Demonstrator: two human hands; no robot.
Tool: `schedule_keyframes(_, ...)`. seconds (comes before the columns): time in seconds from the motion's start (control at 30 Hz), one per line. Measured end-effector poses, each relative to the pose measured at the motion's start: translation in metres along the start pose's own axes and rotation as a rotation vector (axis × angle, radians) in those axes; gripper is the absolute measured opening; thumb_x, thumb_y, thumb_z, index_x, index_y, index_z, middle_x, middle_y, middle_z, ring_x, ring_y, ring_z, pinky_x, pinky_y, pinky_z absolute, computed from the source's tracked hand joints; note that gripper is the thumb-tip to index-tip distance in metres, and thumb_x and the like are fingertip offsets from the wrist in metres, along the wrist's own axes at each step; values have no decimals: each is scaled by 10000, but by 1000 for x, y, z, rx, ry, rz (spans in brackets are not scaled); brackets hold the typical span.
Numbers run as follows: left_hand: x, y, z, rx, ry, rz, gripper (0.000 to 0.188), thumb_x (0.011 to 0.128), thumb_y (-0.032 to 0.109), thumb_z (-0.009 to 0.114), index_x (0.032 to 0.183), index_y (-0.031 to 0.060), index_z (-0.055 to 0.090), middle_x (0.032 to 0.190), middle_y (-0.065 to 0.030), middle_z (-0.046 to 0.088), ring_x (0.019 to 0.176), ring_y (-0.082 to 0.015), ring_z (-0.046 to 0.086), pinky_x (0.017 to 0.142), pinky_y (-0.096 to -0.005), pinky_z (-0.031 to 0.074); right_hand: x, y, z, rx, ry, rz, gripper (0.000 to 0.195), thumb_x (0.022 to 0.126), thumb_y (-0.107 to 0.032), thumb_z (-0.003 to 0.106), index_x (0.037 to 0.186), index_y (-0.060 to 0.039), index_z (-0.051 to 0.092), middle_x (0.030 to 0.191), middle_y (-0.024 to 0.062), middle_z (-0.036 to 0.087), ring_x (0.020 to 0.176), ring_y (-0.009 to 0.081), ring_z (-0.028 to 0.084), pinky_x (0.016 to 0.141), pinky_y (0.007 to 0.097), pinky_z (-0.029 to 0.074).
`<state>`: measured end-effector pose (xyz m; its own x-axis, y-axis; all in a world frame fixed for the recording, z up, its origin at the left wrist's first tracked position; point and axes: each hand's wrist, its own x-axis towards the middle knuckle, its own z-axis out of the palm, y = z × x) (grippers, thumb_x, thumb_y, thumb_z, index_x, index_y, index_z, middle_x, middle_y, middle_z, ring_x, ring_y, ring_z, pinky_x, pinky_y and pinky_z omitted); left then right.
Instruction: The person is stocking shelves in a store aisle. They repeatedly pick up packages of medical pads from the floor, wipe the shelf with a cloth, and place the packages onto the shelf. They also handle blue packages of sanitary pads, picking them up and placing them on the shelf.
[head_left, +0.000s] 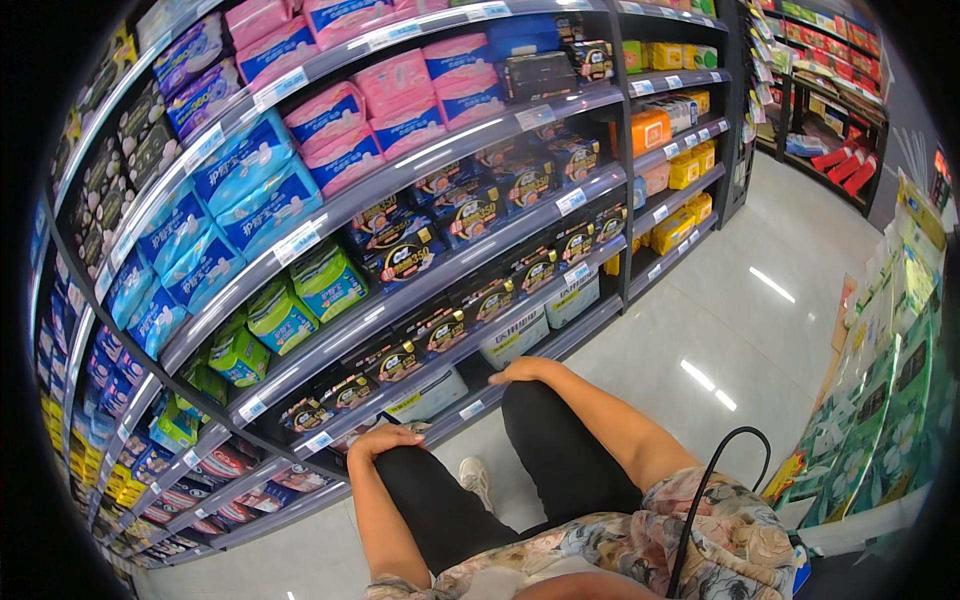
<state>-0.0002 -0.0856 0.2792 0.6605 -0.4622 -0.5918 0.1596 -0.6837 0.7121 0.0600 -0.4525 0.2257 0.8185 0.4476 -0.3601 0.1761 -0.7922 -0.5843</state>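
My left hand (386, 440) rests on my left knee, palm down, near the bottom shelf. My right hand (525, 370) lies over my other knee, its fingertips by the bottom shelf's front. No object shows in either hand, though the palms are hidden. Before me, the bottom shelf holds white packs of pads (516, 336) with a dark gap beside them. Black packs of sanitary pads (442, 331) line the shelf above, and green packs (283, 317), light blue packs (255, 180) and pink packs (394, 97) fill other shelves.
Grey shelf edges (472, 409) with price tags run along my front. A tiled floor (720, 300) stretches to the right. Green packages (870, 405) stand at the far right, and a black cord (701, 495) loops beside my floral top. Yellow packs (675, 229) sit on a farther shelf unit.
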Motion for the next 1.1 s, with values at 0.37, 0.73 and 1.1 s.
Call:
schedule_keyframes(0.37, 19, -63, 26, -893, 29, 118, 580, 921, 478, 514, 1044, -73, 650, 943, -160, 694, 856, -259, 655, 849, -353, 492, -28, 4, 2, 355, 78, 43, 720, 825, -564, 600, 1118, 93, 629, 1191, 247, 608, 1133, 353, 566, 956, 389, 413)
schedule_keyframes(0.73, 13, -49, 36, -895, 104, 174, 549, 956, 452, 480, 987, -65, 663, 905, -133, 695, 831, -230, 652, 803, -319, 503, -22, 15, 4, 387, 116, 45, 669, 852, -543, 594, 1041, 96, 654, 1087, 236, 652, 1022, 327, 616, 918, 386, 436)
schedule_keyframes(1.1, 9, -62, 36, -954, 154, 183, 481, 927, 445, 551, 1001, -11, 686, 955, -121, 698, 873, -221, 672, 822, -347, 519, -12, 39, 10, 576, 126, 111, 570, 817, -537, 646, 846, 31, 690, 799, 124, 678, 727, 227, 621, 712, 363, 470)
